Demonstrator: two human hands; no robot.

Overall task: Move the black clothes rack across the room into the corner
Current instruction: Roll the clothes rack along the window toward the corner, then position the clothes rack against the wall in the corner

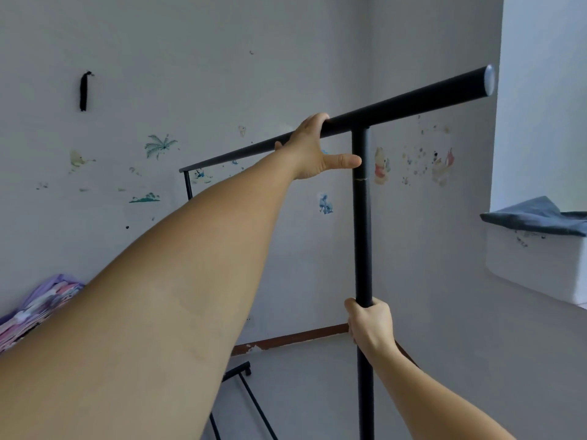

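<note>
The black clothes rack (362, 223) stands in front of me, bare of clothes, with its top bar running from the far left post up to the near right end. My left hand (313, 147) grips the top bar just left of the near upright post, thumb pointing at the post. My right hand (370, 323) is wrapped around that upright post about halfway down. The rack's black base bars (244, 385) show on the grey floor at the bottom. My left forearm hides the middle of the rack.
A white wall with cartoon stickers (381, 166) is close behind the rack and meets a second wall at the corner to the right. A white ledge (533, 268) with a folded blue cloth (536, 215) juts out at right. Patterned purple bedding (35, 308) lies at the left edge.
</note>
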